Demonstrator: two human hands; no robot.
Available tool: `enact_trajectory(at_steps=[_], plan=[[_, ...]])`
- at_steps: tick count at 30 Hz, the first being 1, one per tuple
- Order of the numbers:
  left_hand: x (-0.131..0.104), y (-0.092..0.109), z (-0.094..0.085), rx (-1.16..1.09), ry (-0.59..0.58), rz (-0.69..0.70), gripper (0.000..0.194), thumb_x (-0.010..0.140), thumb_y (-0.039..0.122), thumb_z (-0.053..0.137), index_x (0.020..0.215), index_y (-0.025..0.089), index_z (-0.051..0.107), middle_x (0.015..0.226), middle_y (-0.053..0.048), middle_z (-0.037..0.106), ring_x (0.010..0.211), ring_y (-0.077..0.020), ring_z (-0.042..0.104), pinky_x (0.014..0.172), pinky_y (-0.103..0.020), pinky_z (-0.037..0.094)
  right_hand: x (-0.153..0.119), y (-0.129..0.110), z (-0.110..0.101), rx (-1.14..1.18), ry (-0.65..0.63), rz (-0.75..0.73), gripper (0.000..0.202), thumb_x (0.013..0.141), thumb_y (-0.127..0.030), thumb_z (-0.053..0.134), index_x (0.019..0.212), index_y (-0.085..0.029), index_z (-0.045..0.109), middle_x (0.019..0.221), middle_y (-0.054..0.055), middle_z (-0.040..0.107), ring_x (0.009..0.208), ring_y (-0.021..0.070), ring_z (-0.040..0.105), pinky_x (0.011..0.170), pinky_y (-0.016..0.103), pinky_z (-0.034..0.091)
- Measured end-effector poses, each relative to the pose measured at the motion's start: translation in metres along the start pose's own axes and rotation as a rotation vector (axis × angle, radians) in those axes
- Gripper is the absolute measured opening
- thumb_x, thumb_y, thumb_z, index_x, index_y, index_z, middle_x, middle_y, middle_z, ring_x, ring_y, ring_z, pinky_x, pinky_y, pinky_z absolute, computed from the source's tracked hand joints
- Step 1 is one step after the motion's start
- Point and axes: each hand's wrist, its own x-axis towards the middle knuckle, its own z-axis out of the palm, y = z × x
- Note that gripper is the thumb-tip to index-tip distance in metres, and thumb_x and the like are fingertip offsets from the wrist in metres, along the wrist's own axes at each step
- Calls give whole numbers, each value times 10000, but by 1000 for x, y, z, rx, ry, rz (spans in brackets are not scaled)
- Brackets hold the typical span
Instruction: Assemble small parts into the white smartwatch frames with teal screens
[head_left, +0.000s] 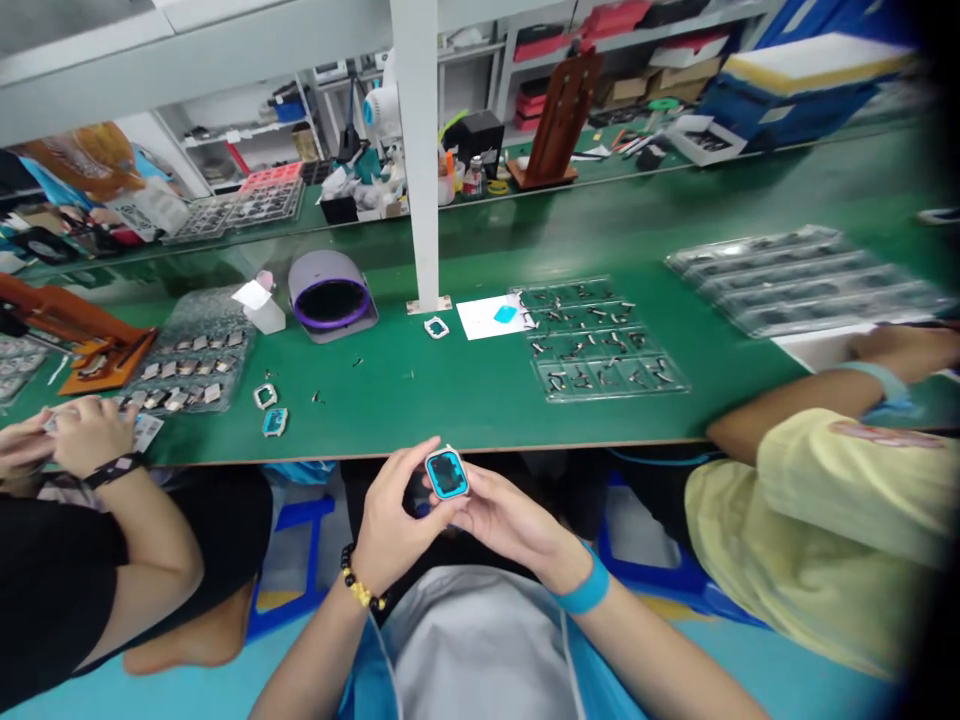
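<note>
Both of my hands hold one small watch case point(448, 473) with a silver rim and a bright blue inner border, just off the table's front edge. My left hand point(394, 515), with a beaded bracelet at the wrist, grips its left side and lower edge. Fingers of my right hand point(517, 512), above a blue wristband, press on its right side. On the green table point(480, 400), a bare silver frame point(436, 327) lies near the post. Another frame point(265, 396) and a blue-lined case point(274, 422) rest to the left.
A clear tray of small parts point(600, 345) lies right of a white sheet point(480, 318). A grey-purple device point(330, 297) stands left of the white post point(420, 150). People sit close on both sides, their hands at the table.
</note>
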Motion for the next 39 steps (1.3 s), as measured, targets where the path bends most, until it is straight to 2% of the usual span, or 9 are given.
enact_trajectory(at_steps=[12,15,21,27,29,31,34,36,39], plan=[[-5,8,12,-20,-59,-20,567,872,322,791,1403,264,602,1334,-96,688,1200,-259,664,1051,-381,525,-17,4,-11,63,-35,-32,283,948,-372,747,1150,-175,773,1130,71,777,1012,146,736,923,244,584],[-2,4,18,-164,-120,-134,597,857,319,811,1409,274,586,1377,-97,671,1245,-267,650,1102,-402,496,-17,3,-14,107,-18,-57,302,917,-356,789,1135,-148,767,1112,79,779,984,146,745,902,242,593],[32,-2,36,-785,-324,-364,532,945,473,686,1393,219,551,1447,-163,622,1329,-311,598,1110,-438,493,-13,-11,-20,215,37,-90,375,841,-357,865,1114,-129,749,1075,84,786,958,159,759,913,280,599],[59,8,60,-831,-311,-571,498,989,547,593,1337,193,631,1158,-118,730,1076,-237,684,930,-330,554,-10,-20,-27,152,104,-135,451,808,-445,877,1134,-180,714,1030,51,778,980,163,755,932,306,584],[67,7,63,-868,-251,-577,476,980,550,609,1272,178,666,1016,-85,725,997,-209,677,903,-307,550,-12,-31,-32,-64,133,-155,440,841,-521,823,1091,-176,714,1045,59,769,966,172,749,931,333,583],[75,0,62,-900,-172,-554,432,971,531,632,1200,169,689,911,-56,696,923,-186,660,881,-297,551,-17,-51,-41,-466,218,-269,387,911,-539,737,1034,-172,720,1041,75,766,953,191,737,931,367,578],[89,-19,53,-875,-55,-516,405,952,515,666,1142,160,705,877,-46,674,850,-166,639,820,-282,557,-29,-93,-60,-1245,540,-635,231,1000,-407,644,1069,-200,723,1115,89,756,1054,239,690,1004,431,531],[95,-34,46,-848,-1,-531,412,925,515,702,1116,150,716,892,-53,675,822,-160,632,764,-267,557,-35,-123,-73,-1675,710,-788,197,1031,-324,592,1129,-199,710,1171,97,745,1112,265,657,1018,449,512],[101,-51,40,-869,22,-552,396,876,484,766,1070,141,732,901,-54,668,797,-150,625,727,-258,557,-33,-159,-85,-2126,667,-745,223,1049,-267,545,1193,-178,691,1149,98,745,1079,263,648,951,418,531]])
